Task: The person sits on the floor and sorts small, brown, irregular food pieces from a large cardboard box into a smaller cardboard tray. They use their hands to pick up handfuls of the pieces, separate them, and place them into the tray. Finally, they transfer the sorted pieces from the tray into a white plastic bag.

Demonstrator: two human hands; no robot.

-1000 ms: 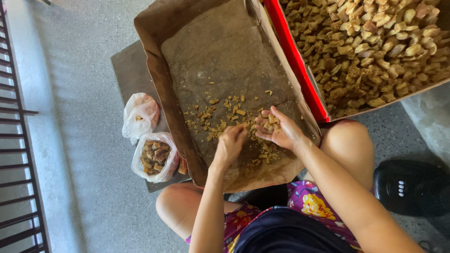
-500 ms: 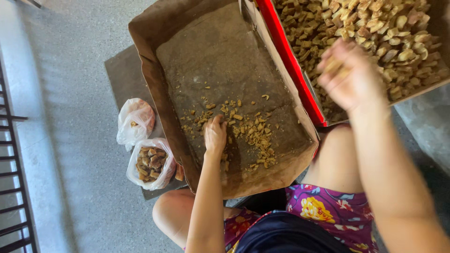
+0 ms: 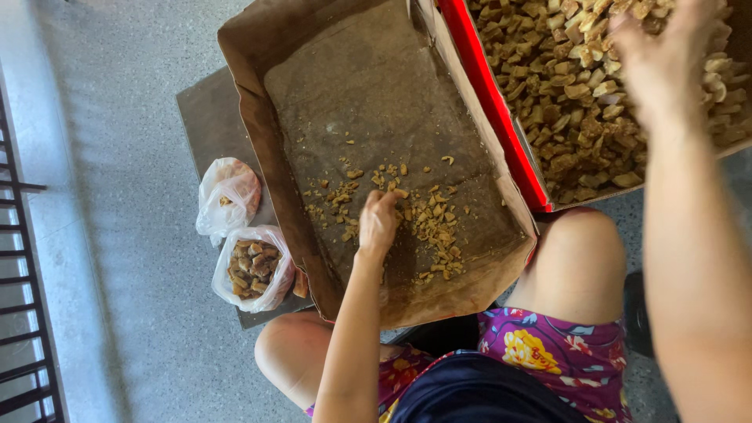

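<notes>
My left hand (image 3: 379,222), fingers pinched together, rests on the scattered nut pieces (image 3: 427,223) just beside it; my right hand (image 3: 662,55) hovers over the heaped box (image 3: 489,94), grip unclear.

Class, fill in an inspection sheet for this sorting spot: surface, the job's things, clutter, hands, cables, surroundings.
Surface: a dark board on a grey speckled floor.
Job's things: brown cardboard tray with scattered tan pieces; red-edged box full of similar pieces.
Clutter: two plastic bags, one nearly empty, one holding brown pieces.
Hands: left hand among the tray's pieces; right hand over the full box, blurred.
Cables: nothing seen.
Surroundings: dark metal railing at left.
</notes>
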